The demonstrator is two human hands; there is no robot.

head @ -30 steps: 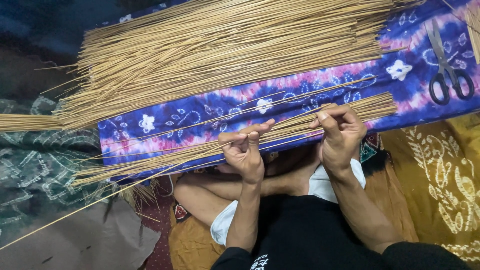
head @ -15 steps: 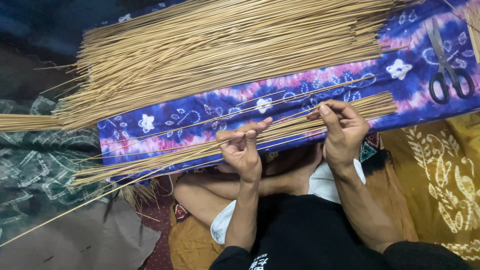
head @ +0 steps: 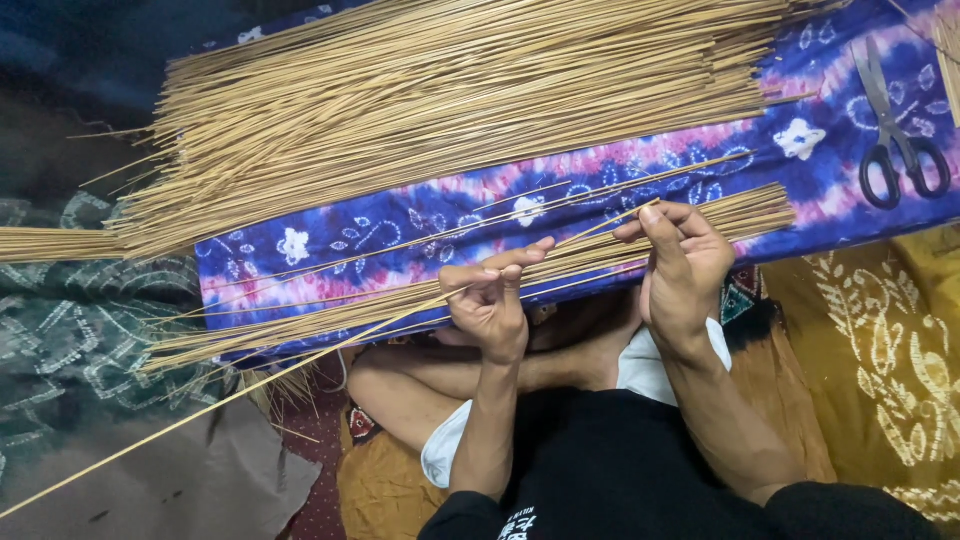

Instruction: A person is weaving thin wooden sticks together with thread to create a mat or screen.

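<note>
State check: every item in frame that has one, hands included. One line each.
left hand: fingers pinched on a single long stick
right hand: fingertips on the same stick's other end
single long stick: lifted, slanting across the cloth edge
large stick pile: lying loose, fanned across the cloth
small stick bundle: lying flat near the hands
scissors: shut, lying on the tie-dye cloth

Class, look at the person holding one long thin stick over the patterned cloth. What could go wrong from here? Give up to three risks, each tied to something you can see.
1. The long stick is held only near one end by the left hand and right hand; its far end hangs unsupported and might bend or snap.
2. The small bundle lies at the cloth's near edge and could slide off.
3. The scissors lie close to the right hand.
</note>
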